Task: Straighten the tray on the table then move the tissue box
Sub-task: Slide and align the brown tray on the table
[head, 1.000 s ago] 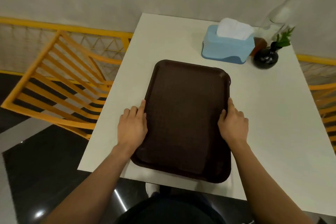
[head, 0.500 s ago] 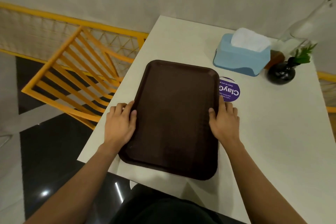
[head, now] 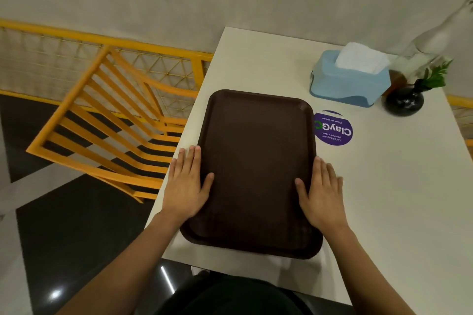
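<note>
Dark brown plastic fills the near middle of the view: one rectangular brown tray [head: 256,171] lies flat on the white square table [head: 384,199], its long sides running from six toward twelve o'clock and its left rim close to the table's left edge. Compared with a second ago it has slid toward nine o'clock and turned a little, so a round purple printed sticker [head: 334,128] that it covered now shows on the tabletop at its two o'clock corner. That suggests the straightening is nearly done, since the tray's sides now look roughly parallel to the table edge. Two hands work it: the left hand [head: 186,186] lies flat against the left rim, fingers extended and thumb resting on the tray floor, and the right hand [head: 321,194] mirrors it on the right rim; both press rather than clench. Farther off at one o'clock stands one light blue plastic tissue box [head: 350,84] with white tissue rising from it, untouched and well apart from the tray. Just beside it at two o'clock are one round black vase with a green sprig [head: 404,100] and one clear glass bottle [head: 430,43]. One yellow slatted chair [head: 107,120] stands at ten o'clock.
</note>
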{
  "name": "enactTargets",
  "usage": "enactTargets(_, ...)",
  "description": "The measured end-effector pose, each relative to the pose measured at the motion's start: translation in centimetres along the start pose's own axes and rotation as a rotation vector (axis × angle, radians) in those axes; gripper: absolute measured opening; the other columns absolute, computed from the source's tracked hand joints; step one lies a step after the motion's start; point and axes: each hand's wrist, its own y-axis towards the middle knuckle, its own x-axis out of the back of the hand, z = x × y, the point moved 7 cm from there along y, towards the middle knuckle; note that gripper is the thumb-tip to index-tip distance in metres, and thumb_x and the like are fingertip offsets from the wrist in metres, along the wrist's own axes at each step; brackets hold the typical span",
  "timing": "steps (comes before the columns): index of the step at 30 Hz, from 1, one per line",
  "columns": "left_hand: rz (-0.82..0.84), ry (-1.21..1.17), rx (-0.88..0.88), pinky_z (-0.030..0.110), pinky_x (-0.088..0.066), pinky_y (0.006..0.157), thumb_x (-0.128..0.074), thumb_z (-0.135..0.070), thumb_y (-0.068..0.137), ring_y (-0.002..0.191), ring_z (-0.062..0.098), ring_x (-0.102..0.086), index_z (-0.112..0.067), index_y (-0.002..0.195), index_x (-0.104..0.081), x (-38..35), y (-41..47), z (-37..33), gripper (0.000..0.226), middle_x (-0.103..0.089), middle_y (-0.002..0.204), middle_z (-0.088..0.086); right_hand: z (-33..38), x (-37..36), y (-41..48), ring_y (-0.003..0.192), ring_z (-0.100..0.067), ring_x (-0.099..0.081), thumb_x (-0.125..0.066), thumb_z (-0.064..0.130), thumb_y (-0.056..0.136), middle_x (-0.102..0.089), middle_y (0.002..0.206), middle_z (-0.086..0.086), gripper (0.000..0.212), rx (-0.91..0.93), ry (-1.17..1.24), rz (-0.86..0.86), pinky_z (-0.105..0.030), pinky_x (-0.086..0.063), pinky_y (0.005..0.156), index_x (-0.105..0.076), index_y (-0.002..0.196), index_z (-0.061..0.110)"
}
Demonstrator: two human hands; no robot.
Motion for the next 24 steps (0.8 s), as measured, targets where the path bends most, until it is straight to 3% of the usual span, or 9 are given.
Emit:
enactTargets(9, 0.021, -0.025, -0.018, 0.044, -0.003, 0.125, -0.029, -0.057, 0.101, 0.156, 0.026, 0.001, -0.012, 0.162, -0.002, 1.4, 3.6, 4.7, 0.080, -0.014, 0.169, 0.009, 5.6, -0.9, 1.5, 0.155, -0.029, -0.003, -0.031, 0.054, 0.104, -0.010, 0.169, -0.009, 0.075, -0.025, 0.005, -0.021, -0.050, -0.004, 0.124, -0.007, 0.162, 0.012)
enactTargets(24, 0.047, -0.091, -0.078, 0.045, -0.002, 0.126, -0.026, -0.056, 0.101, 0.155, 0.024, 0.006, -0.015, 0.161, 0.004, 0.5, 3.8, 2.5, 0.078, -0.002, 0.170, 0.008, 3.0, -0.5, 0.2, 0.155, -0.031, -0.001, -0.024, 0.062, 0.101, -0.004, 0.170, -0.005, 0.077, -0.102, -0.015, 0.020, -0.053, -0.003, 0.123, 0.000, 0.162, 0.021)
